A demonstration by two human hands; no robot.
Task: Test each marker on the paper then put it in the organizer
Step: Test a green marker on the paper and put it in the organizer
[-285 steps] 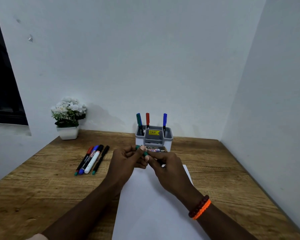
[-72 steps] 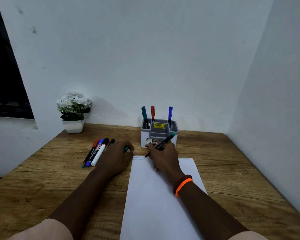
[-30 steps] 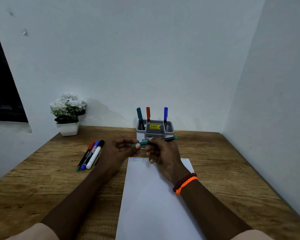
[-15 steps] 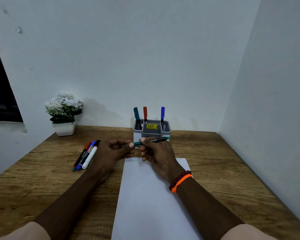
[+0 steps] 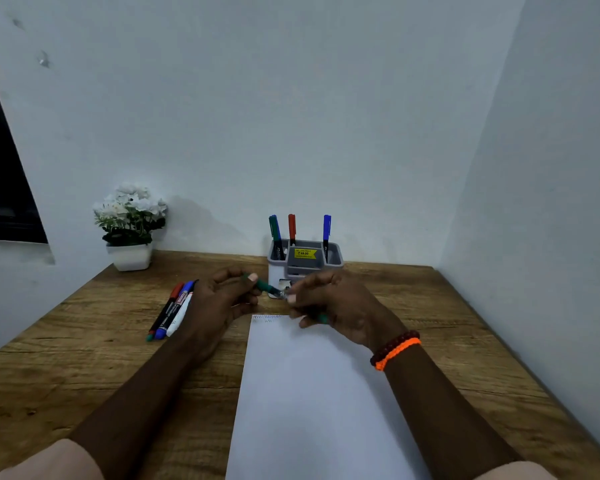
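My left hand (image 5: 219,299) and my right hand (image 5: 340,306) hold a green marker (image 5: 269,288) between them, just above the far edge of the white paper (image 5: 309,393). Left fingers pinch the green cap end. My right hand grips the barrel, and the green tail pokes out under its fingers. Faint scribbles (image 5: 267,319) mark the paper's top left corner. The grey and white organizer (image 5: 333,259) stands right behind the hands, with a green marker (image 5: 276,233), a red marker (image 5: 292,228) and a blue marker (image 5: 326,232) upright in it.
Several capped markers (image 5: 174,311) lie side by side on the wooden table (image 5: 84,358), left of my left hand. A white pot of flowers (image 5: 129,230) stands at the back left. Walls close the table at the back and right.
The right hand stopped writing and lifted the marker to the left hand, which held the cap. The marker lay level between the hands; now its tail tilts down under the right hand.
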